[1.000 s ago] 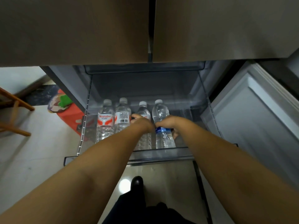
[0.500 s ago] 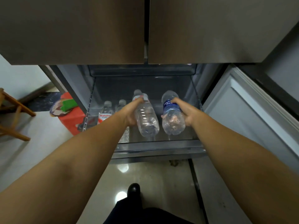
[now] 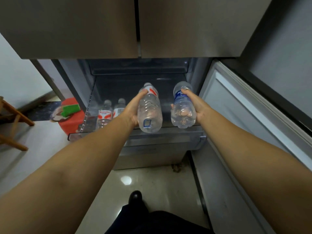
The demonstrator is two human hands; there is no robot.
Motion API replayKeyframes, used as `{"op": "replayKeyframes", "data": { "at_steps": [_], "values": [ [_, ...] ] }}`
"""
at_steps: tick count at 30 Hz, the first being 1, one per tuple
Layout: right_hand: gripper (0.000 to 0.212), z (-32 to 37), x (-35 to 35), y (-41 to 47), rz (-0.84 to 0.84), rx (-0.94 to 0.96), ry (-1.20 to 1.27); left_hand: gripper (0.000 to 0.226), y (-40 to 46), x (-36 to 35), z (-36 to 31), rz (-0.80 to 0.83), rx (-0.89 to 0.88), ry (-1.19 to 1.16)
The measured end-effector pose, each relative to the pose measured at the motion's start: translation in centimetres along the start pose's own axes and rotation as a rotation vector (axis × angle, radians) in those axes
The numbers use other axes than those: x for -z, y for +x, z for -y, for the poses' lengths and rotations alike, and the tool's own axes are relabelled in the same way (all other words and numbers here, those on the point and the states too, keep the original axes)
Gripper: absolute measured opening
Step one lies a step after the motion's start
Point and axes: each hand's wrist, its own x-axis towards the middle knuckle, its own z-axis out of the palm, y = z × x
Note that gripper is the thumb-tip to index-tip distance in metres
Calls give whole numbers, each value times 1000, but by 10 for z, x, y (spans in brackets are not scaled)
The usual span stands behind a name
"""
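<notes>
Left hand (image 3: 133,110) clasps the red-label bottle (image 3: 149,112), right hand (image 3: 197,107) the blue-label bottle (image 3: 183,112) — both tilted above the drawer (image 3: 168,132). Squeeze gently, the plastic looks thin, and lift clear of the rim — avoid the 2 bottles (image 3: 105,112) standing inside.

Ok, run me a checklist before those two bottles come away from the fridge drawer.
1. Left hand grips the red-label water bottle: ok.
2. Right hand grips the blue-label water bottle: ok.
3. Held bottles apart from each other: ok.
4. Caps tight: cannot tell, the necks point away.
5. Two remaining bottles upright at the drawer's left: ok.
6. Fridge drawer shut: not ok, it is pulled out.
</notes>
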Motion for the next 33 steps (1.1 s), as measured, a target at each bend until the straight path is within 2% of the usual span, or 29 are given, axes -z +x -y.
{"op": "replayKeyframes", "data": {
  "at_steps": [3, 6, 9, 11, 18, 21, 24, 27, 30, 33],
  "values": [
    [57, -10, 17, -20, 45, 36, 19, 48, -10, -2, 16, 98, -21, -16],
    [50, -17, 25, -38, 82, 79, 19, 59, -18, -3, 27, 199, 3, -7],
    [43, -28, 33, -56, 51, 132, 3, 53, -31, -8, 43, 336, 39, 25],
    [35, -34, 37, -67, 33, 139, -9, 47, -39, -12, 52, 359, 55, 51],
    [26, -59, 57, -107, -109, 387, -137, 65, -51, -23, 74, 521, 210, 137],
    [15, -77, 61, -129, -261, 503, -386, 69, -61, -22, 82, 550, 291, 182],
    [18, -105, 56, -150, -420, 546, -532, 65, -77, -16, 88, 511, 327, 377],
    [46, -145, 54, -161, -589, 519, -626, 50, -92, -3, 95, 447, 364, 672],
    [57, -183, 52, -172, -706, 484, -642, 41, -98, 13, 108, 371, 215, 958],
    [62, -224, 59, -187, -810, 453, -667, 29, -108, 30, 130, 472, 92, 1153]
  ]
}}
